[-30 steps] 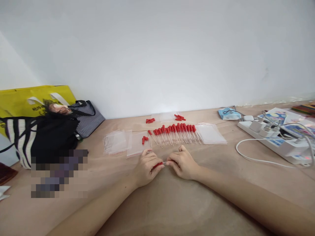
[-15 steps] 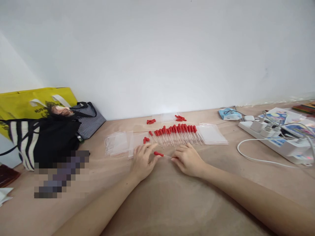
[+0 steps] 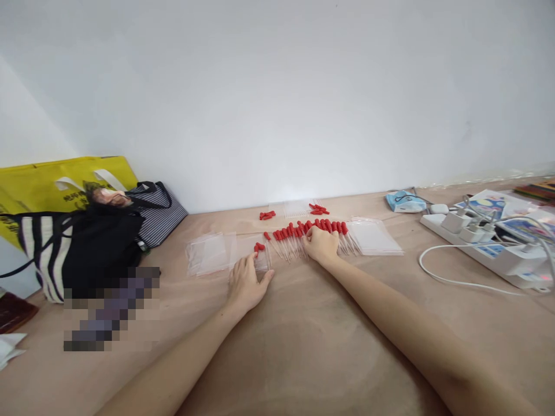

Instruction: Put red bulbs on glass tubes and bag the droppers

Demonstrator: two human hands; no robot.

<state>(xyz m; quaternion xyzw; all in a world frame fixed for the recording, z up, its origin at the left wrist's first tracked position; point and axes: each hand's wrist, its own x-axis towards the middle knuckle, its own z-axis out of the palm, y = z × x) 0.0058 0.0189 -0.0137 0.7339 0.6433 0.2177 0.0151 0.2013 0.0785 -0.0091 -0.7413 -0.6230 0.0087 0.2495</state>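
The red-and-clear piece pinched between the two hands half a second ago is no longer seen there; the right hand [image 3: 321,245] has been moved forward and is now set over the middle of the row of red-bulbed stems [image 3: 328,225], with its fingers curled close together; whether the piece is gripped or has been released among the others cannot be told, since the fingertips are partly hidden, but its being brought to the row is judged likely. The left hand [image 3: 248,283] has been drawn slightly apart and is left with thumb and fingers spread wide, nothing visibly held; its fingertips are placed beside the loose red bulbs [image 3: 259,247] and a few clear stems, though contact cannot be made out. In the row, smooth, rounded, matt-looking red heads are packed side by side, and from them thin, translucent, straight stems are fanned toward the near edge; flat, glossy, see-through bags [image 3: 206,254] are overlapped at the left, and a clear bag stack [image 3: 376,238] with a thin red line is laid at the right; behind, red pieces [image 3: 318,208] are heaped in small clusters; all is supported by a softly creased, tan tabletop covering [image 3: 299,352].
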